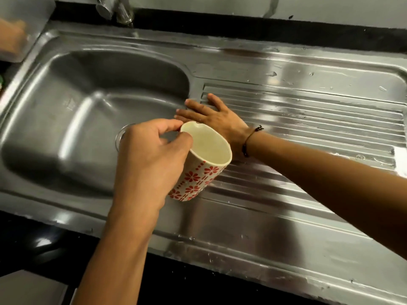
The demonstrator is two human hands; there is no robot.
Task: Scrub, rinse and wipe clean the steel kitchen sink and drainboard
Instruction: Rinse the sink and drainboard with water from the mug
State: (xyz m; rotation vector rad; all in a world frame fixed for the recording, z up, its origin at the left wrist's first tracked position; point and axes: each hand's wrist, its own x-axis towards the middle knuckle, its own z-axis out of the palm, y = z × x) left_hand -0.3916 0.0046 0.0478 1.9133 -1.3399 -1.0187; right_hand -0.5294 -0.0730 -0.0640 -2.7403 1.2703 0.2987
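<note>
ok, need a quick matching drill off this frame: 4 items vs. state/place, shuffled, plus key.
Items:
1. mug
2. right hand
3. left hand
4. tap

States/places:
A. flat, fingers straight, on the ribbed drainboard by the basin edge
B. at the back rim, above the basin
C. red flower pattern, held tilted
D. curled in a grip on the mug

Pairs: 1-C, 2-A, 3-D, 4-B
</note>
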